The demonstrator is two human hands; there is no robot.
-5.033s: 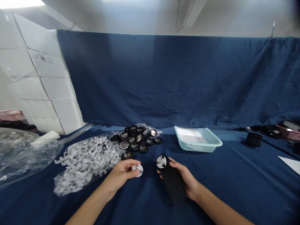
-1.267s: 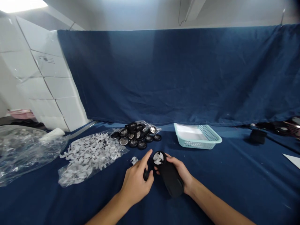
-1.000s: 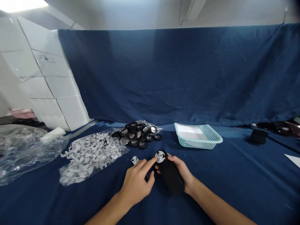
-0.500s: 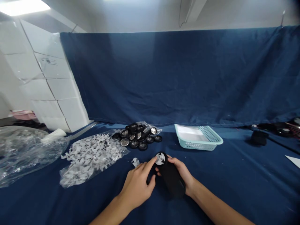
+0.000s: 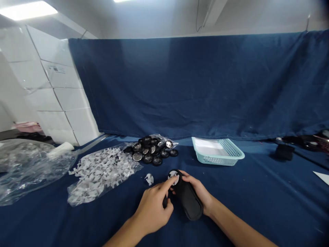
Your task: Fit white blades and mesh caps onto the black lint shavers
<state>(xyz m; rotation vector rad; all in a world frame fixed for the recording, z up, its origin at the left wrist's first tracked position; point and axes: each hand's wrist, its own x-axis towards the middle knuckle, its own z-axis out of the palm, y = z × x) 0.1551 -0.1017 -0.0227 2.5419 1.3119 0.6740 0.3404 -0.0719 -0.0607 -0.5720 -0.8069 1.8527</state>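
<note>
My right hand [image 5: 199, 192] is wrapped around a long black handheld device [image 5: 190, 200] with a round head at its upper end. In that head sits a white plastic piece [image 5: 172, 175] with cut-out arms. My left hand [image 5: 155, 207] presses its index fingertip onto the white piece. Its other fingers are curled around a small black part [image 5: 165, 201], mostly hidden by the hand. One loose white plastic clip [image 5: 149, 179] lies on the blue cloth just beyond my left hand.
A clear bag of white clips [image 5: 102, 171] lies open at left. Behind it is a pile of round black caps [image 5: 151, 150], some with silvery faces. A light-green basket [image 5: 221, 160] holding white sheets stands at back right. White boxes [image 5: 59, 99] are stacked far left, beside a blue curtain [image 5: 192, 85].
My left index finger has moved further over the white piece and covers more of it. The device has tilted slightly, its lower end now showing more clearly.
</note>
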